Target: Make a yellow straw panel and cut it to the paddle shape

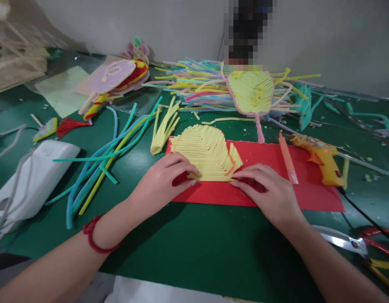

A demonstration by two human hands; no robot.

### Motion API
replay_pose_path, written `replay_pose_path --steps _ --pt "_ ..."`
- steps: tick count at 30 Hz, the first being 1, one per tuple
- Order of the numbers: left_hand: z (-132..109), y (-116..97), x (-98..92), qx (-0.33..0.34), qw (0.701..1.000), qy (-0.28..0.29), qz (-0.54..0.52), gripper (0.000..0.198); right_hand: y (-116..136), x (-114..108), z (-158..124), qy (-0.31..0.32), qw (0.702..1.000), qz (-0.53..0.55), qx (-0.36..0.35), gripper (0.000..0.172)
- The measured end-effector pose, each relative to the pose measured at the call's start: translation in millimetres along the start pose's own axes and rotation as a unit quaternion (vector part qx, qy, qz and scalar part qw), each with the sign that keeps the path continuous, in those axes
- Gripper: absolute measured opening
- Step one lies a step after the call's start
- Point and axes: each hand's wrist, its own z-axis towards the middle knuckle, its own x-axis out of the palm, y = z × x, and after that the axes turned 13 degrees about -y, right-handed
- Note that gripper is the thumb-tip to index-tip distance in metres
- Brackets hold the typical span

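A fan-shaped piece of pale yellow pipe cleaners (pixel 205 147), laid side by side in slanted rows, lies on a red card (pixel 219 194). Orange lines show along its right part. My left hand (pixel 164 176) pinches the left end of a yellow pipe cleaner (pixel 213 179) along the near edge of the piece. Thumb and forefinger of my right hand (pixel 270 193) close on the other end of that strip. A small yellow offcut (pixel 235 155) adjoins the right side of the piece. Cut yellow pipe cleaners (pixel 165 128) lie in a bunch behind my left hand.
On the card's right rest an orange marker (pixel 287 158) and a yellow glue gun (pixel 322 158). Scissors (pixel 345 242) lie near my right forearm. Loose pipe cleaners (pixel 109 155) and a white power strip (pixel 39 176) are left. A finished yellow fan (pixel 252 92) lies behind.
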Motion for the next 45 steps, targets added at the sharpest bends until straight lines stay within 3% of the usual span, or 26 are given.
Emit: replay_pose_path --steps 23,35,45 --pt "1.0 0.9 1.7 -0.001 1.0 0.025 0.008 0.011 -1.2 2.4 -1.3 0.001 1.0 0.0 -0.015 0.008" --pt "0.5 3.0 2.7 0.008 1.0 0.015 0.005 0.011 -1.5 -0.5 0.4 0.037 0.995 -0.023 -0.09 0.015" --pt "1.4 2.4 2.4 -0.001 1.0 0.019 0.002 0.011 -4.0 0.4 1.5 0.055 0.992 -0.034 -0.11 0.014"
